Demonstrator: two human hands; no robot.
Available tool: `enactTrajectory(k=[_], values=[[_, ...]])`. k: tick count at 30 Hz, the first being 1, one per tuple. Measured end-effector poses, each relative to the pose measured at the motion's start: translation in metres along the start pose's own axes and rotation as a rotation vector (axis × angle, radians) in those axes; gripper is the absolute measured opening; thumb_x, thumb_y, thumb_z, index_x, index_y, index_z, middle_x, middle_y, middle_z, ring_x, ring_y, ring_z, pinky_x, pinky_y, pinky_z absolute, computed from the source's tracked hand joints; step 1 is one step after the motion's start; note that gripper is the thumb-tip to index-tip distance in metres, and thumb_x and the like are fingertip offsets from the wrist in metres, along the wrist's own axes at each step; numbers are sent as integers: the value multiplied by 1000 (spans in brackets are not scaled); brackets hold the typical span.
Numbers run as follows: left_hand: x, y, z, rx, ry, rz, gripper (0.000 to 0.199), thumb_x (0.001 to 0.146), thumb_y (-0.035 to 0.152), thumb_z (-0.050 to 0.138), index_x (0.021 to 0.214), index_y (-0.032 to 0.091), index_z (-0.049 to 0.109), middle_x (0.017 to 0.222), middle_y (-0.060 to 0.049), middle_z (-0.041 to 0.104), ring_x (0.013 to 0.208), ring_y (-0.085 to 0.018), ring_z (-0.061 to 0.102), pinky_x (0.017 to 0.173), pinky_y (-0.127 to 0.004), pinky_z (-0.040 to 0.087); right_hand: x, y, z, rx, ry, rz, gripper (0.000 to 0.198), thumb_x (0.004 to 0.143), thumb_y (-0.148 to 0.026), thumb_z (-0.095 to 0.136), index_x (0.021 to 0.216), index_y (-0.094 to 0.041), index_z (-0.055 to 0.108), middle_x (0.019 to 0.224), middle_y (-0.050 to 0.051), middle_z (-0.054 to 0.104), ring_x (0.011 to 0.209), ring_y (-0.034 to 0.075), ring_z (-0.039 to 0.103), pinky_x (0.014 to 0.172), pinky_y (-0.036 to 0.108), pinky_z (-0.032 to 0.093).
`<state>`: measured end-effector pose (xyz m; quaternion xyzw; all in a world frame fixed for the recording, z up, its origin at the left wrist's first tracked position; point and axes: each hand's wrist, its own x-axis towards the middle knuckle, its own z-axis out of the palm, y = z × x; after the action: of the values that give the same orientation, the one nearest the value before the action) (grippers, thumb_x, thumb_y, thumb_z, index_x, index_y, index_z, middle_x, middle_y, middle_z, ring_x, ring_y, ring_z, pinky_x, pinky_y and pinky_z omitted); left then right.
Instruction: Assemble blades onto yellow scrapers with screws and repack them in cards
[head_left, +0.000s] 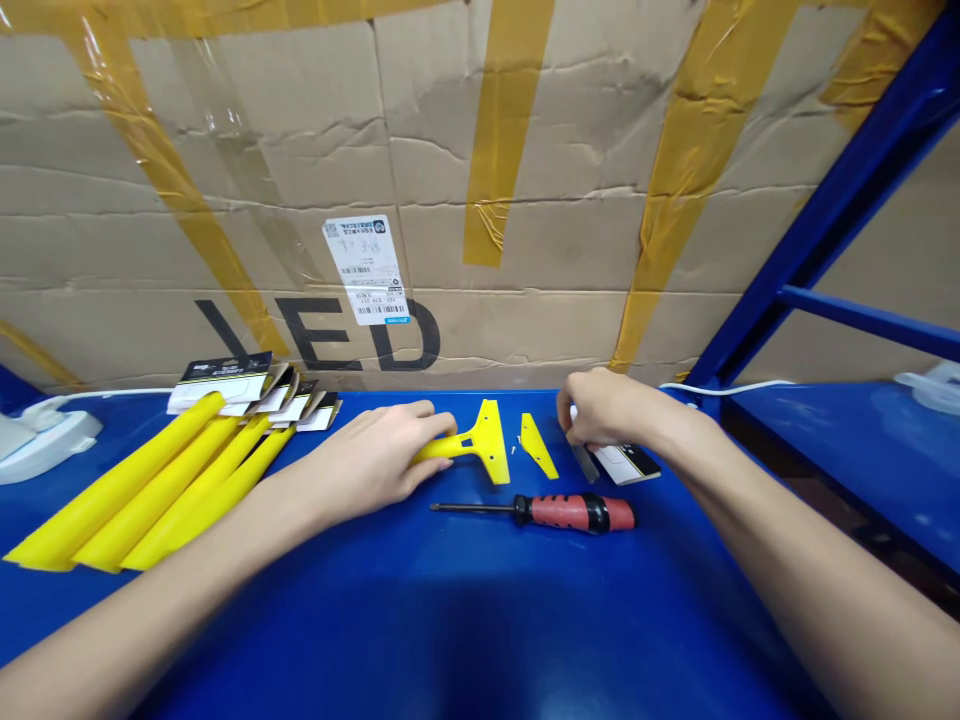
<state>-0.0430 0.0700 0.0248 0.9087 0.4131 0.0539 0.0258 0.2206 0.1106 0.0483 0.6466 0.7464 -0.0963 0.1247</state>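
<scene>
My left hand (390,450) is closed around the handle of a yellow scraper (489,442), whose wide head lies flat on the blue surface and points right. Just right of that head is a loose yellow cover plate (537,446) with holes, and tiny screws (514,450) lie between the two. My right hand (600,408) is bent down with its fingers pinched at the upper end of a dark, flat blade (585,462); the fingertips are partly hidden. Beneath that hand sits a white and black card (628,464). A red and black screwdriver (574,512) lies in front, its tip to the left.
Several more yellow scrapers (150,480) with black and white cards lie at the left. A large taped cardboard box (435,180) stands along the back of the blue shelf (480,620). A blue frame post (817,210) rises at right, and a white device (52,435) sits far left.
</scene>
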Motion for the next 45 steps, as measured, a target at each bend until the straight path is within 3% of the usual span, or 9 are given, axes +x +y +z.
enactTrajectory(k=[5, 12, 21, 28, 30, 32, 35, 37, 45], values=[[1, 1, -3, 47, -66, -34, 28, 103, 39, 46, 116, 20, 63, 108, -11, 65, 97, -29, 68, 83, -43, 54, -2, 0, -2, 27, 9, -8, 15, 76, -12, 66, 81, -15, 79, 70, 8, 75, 72, 23, 74, 60, 29, 52], [1, 2, -4, 55, -83, -48, 27, 103, 38, 47, 118, 20, 61, 111, -10, 64, 99, -30, 67, 83, -45, 54, -1, -17, 4, -29, -44, 66, 28, 64, -11, 79, 92, -12, 78, 80, 12, 76, 78, 29, 75, 61, 33, 54], [-1, 5, -7, 56, -81, -49, 27, 103, 37, 47, 119, 21, 61, 110, -10, 64, 97, -29, 67, 83, -45, 54, -4, -20, 4, 2, -77, 53, 16, 68, -7, 72, 83, -12, 76, 64, 7, 72, 68, 24, 73, 57, 30, 52], [-1, 3, -6, 75, -89, -39, 27, 103, 39, 46, 116, 21, 61, 108, -9, 64, 95, -29, 67, 79, -42, 53, -1, -9, 5, 42, 3, 11, 47, 63, -2, 73, 109, -14, 74, 97, 14, 77, 88, 31, 75, 62, 32, 53], [-2, 2, -6, 78, -90, -39, 26, 103, 38, 47, 118, 21, 60, 110, -9, 64, 97, -29, 67, 80, -43, 53, 1, -2, 4, 139, 27, -21, 62, 67, -3, 71, 127, -18, 66, 93, 8, 79, 83, 25, 75, 63, 29, 53], [-3, 1, -7, 75, -85, -42, 25, 103, 37, 47, 118, 20, 58, 111, -9, 63, 99, -29, 66, 81, -43, 52, 2, 5, 3, 413, 23, -93, 66, 73, -8, 71, 137, -20, 57, 84, 2, 79, 75, 20, 74, 64, 27, 55], [-2, -2, -6, 78, -45, -47, 22, 104, 35, 45, 117, 19, 54, 112, -10, 61, 96, -27, 65, 81, -41, 51, 1, 8, 2, 957, -75, -251, 44, 74, -19, 79, 117, -19, 67, 77, 0, 77, 75, 17, 73, 72, 27, 60], [-2, -3, -6, 88, -13, -46, 22, 104, 35, 43, 117, 19, 51, 111, -10, 60, 92, -25, 64, 79, -39, 51, 0, 6, 3, 1159, -143, -314, 31, 70, -22, 85, 96, -18, 68, 76, 0, 75, 76, 16, 73, 76, 27, 61], [-1, -1, -7, 101, 34, -45, 24, 105, 36, 42, 120, 20, 49, 111, -9, 56, 87, -24, 64, 74, -38, 51, -2, -6, 4, 1233, -181, -306, 37, 63, -29, 92, 86, -17, 66, 84, 3, 77, 81, 16, 75, 80, 27, 62]])
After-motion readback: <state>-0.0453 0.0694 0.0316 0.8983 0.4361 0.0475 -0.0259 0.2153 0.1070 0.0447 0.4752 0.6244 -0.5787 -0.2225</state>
